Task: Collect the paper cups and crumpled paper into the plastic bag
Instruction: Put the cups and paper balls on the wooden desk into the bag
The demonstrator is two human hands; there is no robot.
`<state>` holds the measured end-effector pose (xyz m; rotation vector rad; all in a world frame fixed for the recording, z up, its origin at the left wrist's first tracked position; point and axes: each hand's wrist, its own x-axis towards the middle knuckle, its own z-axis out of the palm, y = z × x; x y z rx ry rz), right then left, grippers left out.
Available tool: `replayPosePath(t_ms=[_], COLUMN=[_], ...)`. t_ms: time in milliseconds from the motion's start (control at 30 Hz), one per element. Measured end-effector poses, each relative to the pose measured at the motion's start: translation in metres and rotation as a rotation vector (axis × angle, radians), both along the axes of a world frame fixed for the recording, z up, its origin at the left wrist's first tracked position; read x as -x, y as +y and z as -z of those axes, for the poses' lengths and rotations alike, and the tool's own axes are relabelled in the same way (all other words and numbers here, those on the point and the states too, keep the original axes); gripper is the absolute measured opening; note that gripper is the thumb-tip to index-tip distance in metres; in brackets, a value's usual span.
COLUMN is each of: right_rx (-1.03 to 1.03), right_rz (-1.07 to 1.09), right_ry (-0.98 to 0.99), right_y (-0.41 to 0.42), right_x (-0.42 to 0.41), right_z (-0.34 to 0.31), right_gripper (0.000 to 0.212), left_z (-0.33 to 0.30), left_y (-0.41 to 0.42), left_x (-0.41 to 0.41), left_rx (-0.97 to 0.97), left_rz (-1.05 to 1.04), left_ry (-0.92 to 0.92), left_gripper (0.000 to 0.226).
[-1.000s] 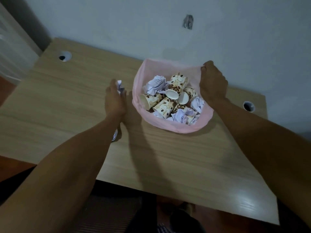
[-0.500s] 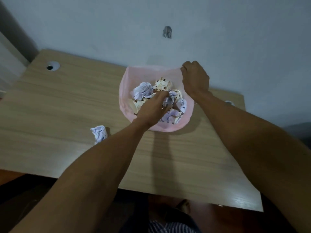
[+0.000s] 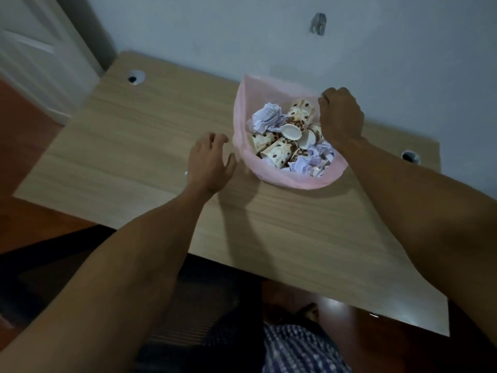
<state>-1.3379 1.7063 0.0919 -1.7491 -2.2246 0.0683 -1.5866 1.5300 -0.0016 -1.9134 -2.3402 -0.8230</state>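
While the right hand (image 3: 341,117) grips the far right rim of the pink bag (image 3: 271,176), fingers curled on the plastic, the left hand (image 3: 208,162) hovers over the tabletop (image 3: 129,146) just left of the bag, fingers spread and loosely bent, holding nothing. The bag stands open near the tabletop's far edge, against the wall (image 3: 215,30). Inside lie paper cups (image 3: 279,152) printed with brown spots, tumbled on their sides, with crumpled paper (image 3: 266,118) at the far left and more at the near right. A small white scrap (image 3: 185,173) peeks out at the left hand's edge; what it is cannot be told. Cable holes (image 3: 136,76) sit at the far corners.
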Motion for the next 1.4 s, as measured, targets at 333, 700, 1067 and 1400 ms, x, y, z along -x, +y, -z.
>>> replayPosePath(t_ms=[333, 700, 1067, 1400], right_rx=[0.044, 0.053, 0.115, 0.466], right_rz=[-0.020, 0.027, -0.055, 0.133], right_ry=[-0.009, 0.120, 0.222, 0.333], right_y=[-0.015, -0.005, 0.009, 0.005], right_x=[0.011, -0.012, -0.034, -0.060], right_z=[0.014, -0.010, -0.011, 0.006], right_gripper=[0.031, 0.030, 0.028, 0.075], left_z=[0.047, -0.022, -0.010, -0.016], left_y=[-0.054, 0.005, 0.068, 0.079], left_x=[0.023, -0.033, -0.106, -0.066], left_rx=[0.680, -0.048, 0.098, -0.021], left_rz=[-0.170, 0.242, 0.487, -0.323], left_ry=[-0.231, -0.306, -0.117, -0.499], left_gripper=[0.059, 0.065, 0.071, 0.080])
